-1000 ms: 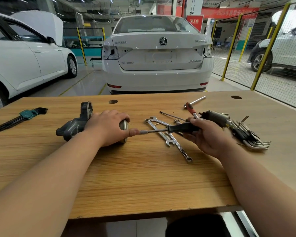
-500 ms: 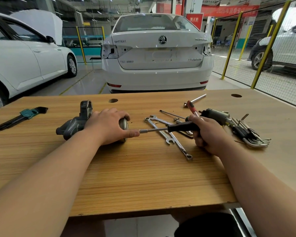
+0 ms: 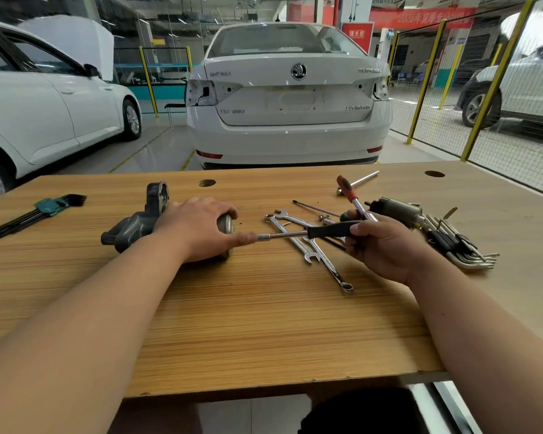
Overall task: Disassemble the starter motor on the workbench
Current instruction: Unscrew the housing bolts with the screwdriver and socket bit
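The broad wood-grain workbench (image 3: 264,324) carries everything. On it the starter motor (image 3: 132,227), a dark grey cast housing ending in a round steel can, lies on its side. Its long axis runs left to right across the bench, with the cast nose to the left and the steel end facing right.

The left hand (image 3: 198,230) is the nearer one. It is cupped over the motor's steel end and grips it, with the thumb stretched out to the right. The right hand (image 3: 386,245) is well to the right of the motor, with its fingers curled round the black handle of a long chrome-shafted driver (image 3: 295,234).

The driver's shaft lies almost in line with the motor's axis, and its socket tip meets the left thumb just beside the end face. I judge the next move depends on this alignment: the tip has to seat squarely on an end fastener, which the hand hides.

On the near side of the motor a wide stretch of bare board reaches to the bench edge, leaving the forearms room. To the right of the motor, bright steel combination spanners (image 3: 308,249) lie under the driver shaft, so a dropped tip would land among them. Beyond them is a loose grey metal cylinder (image 3: 395,211), and a fan of hex keys (image 3: 461,245) lies further right.
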A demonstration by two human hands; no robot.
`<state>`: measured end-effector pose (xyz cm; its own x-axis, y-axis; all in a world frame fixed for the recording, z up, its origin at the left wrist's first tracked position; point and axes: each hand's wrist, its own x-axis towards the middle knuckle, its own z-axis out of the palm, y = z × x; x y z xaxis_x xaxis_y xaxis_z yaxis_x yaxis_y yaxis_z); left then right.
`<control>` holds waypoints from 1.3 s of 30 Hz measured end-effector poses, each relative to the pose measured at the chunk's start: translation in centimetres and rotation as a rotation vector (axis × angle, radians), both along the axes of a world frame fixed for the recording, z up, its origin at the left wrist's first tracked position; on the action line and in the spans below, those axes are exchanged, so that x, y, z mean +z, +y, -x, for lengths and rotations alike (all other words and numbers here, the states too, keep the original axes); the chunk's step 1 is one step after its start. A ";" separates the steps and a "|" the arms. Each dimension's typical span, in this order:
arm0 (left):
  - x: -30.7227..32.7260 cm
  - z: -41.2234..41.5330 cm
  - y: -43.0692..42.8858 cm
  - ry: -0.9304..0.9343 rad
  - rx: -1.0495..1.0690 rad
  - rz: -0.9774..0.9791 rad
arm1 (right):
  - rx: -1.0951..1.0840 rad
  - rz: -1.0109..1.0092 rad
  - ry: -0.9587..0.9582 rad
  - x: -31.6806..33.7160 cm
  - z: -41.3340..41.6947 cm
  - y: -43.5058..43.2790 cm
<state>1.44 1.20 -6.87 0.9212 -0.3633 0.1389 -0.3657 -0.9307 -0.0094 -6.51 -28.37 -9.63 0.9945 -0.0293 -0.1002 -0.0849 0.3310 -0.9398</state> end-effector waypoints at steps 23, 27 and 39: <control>0.1 0.5 -0.1 -0.010 -0.018 -0.048 | -0.001 0.288 -0.047 -0.4 0.0 -0.5; 0.2 0.4 -0.1 -0.009 -0.017 -0.066 | 0.011 0.235 -0.041 -0.3 0.1 -0.4; 0.0 0.3 -0.1 -0.016 -0.031 -0.056 | -0.223 0.749 -0.039 0.0 0.4 0.5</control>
<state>1.19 1.10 -6.89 0.9073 -0.3993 0.1318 -0.3938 -0.9168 -0.0669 -6.90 -27.86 -9.68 0.9597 -0.2745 0.0596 -0.0537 -0.3876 -0.9203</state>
